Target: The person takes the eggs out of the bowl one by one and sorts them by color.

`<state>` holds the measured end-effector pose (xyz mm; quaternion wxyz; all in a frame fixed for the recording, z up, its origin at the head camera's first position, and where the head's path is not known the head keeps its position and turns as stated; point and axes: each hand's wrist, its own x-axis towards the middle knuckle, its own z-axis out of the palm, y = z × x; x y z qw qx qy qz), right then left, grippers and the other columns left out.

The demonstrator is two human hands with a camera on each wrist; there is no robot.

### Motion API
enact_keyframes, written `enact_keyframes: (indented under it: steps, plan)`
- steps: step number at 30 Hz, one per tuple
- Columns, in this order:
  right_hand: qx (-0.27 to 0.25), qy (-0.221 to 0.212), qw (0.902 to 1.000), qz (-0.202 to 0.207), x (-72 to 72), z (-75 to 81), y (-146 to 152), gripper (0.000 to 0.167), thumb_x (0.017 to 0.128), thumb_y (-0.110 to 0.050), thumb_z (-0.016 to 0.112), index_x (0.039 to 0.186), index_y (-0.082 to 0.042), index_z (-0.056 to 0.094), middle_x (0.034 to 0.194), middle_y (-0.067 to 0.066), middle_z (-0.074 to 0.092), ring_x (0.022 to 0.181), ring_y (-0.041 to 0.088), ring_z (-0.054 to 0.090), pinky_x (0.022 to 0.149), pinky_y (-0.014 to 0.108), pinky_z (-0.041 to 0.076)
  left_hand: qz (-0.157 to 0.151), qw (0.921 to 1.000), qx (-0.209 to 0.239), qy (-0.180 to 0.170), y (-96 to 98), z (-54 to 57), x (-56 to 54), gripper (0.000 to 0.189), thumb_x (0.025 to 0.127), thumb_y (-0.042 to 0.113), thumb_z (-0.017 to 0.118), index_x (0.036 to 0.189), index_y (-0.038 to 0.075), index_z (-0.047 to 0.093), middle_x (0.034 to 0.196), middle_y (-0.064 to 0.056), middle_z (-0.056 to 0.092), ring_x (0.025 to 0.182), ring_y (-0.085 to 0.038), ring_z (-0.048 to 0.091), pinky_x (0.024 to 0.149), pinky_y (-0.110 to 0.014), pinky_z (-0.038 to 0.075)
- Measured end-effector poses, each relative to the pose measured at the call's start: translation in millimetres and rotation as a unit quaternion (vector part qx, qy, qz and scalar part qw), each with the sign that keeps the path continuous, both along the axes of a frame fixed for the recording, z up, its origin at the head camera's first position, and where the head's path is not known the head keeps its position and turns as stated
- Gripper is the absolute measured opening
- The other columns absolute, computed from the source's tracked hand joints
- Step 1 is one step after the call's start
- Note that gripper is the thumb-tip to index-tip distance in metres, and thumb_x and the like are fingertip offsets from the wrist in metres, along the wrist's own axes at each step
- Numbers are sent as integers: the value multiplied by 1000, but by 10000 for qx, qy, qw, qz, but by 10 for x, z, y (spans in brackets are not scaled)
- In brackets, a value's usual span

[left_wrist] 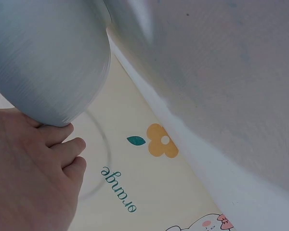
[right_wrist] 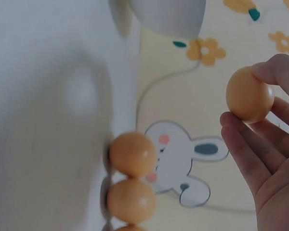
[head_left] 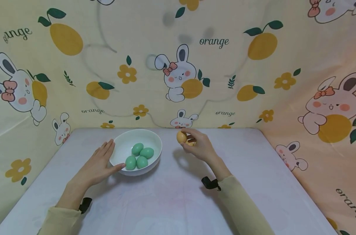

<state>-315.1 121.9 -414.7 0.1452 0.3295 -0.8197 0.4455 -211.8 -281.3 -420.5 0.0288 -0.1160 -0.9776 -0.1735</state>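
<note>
A white bowl (head_left: 157, 147) stands on the table with several green eggs (head_left: 142, 162) lying in its bottom. My left hand (head_left: 97, 166) rests against the bowl's left side, its fingers straight along the outer wall and its thumb at the near rim. In the left wrist view, fingertips (left_wrist: 62, 132) touch the bowl's outside. To the right of the bowl, my right hand (head_left: 199, 145) pinches a light brown egg (right_wrist: 249, 95) between thumb and fingers, raised above the table. More brown eggs (right_wrist: 132, 155) sit in a row on the table, mostly hidden behind that hand in the head view.
The white table (head_left: 166, 202) reaches back to a cream cloth backdrop (head_left: 131, 39) printed with rabbits, oranges and flowers. Similar cloth hangs along both sides. A black strap (head_left: 210, 182) shows at my right wrist, another (head_left: 85, 205) at my left.
</note>
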Motion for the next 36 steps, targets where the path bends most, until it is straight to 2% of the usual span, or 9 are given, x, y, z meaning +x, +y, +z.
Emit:
enact_keyframes:
  steps: [8, 19, 28, 36]
  plan:
    - [201, 22, 9995, -235, -69, -61, 250, 53, 85, 1, 82, 136, -3, 65, 134, 13, 68, 102, 28, 72, 86, 37, 64, 19, 10000, -21, 12, -4, -11, 1, 112, 95, 70, 58, 160, -11, 18, 171, -28, 11, 157, -48, 10, 127, -63, 12]
    - [575, -188, 9965, -569, -118, -116, 562, 53, 87, -5, 82, 137, -4, 64, 136, 12, 66, 105, 27, 69, 90, 42, 63, 7, 10000, 5, 14, -3, -15, -3, 112, 95, 70, 58, 161, -11, 18, 171, -27, 12, 157, -48, 11, 127, -63, 13]
    - [799, -388, 9921, -891, -198, -156, 802, 55, 87, -1, 77, 140, -4, 62, 140, 14, 64, 111, 30, 66, 92, 46, 61, 12, 10000, 19, -4, 3, -11, 0, 112, 95, 70, 58, 161, -11, 18, 170, -28, 12, 157, -48, 11, 127, -63, 13]
    - [894, -496, 9879, -1163, -248, -190, 1008, 56, 88, 0, 78, 141, -4, 60, 140, 16, 63, 110, 32, 66, 94, 49, 60, 18, 10000, 1, -8, 8, 16, 6, 112, 95, 70, 58, 160, -11, 18, 170, -28, 13, 157, -48, 11, 127, -62, 13]
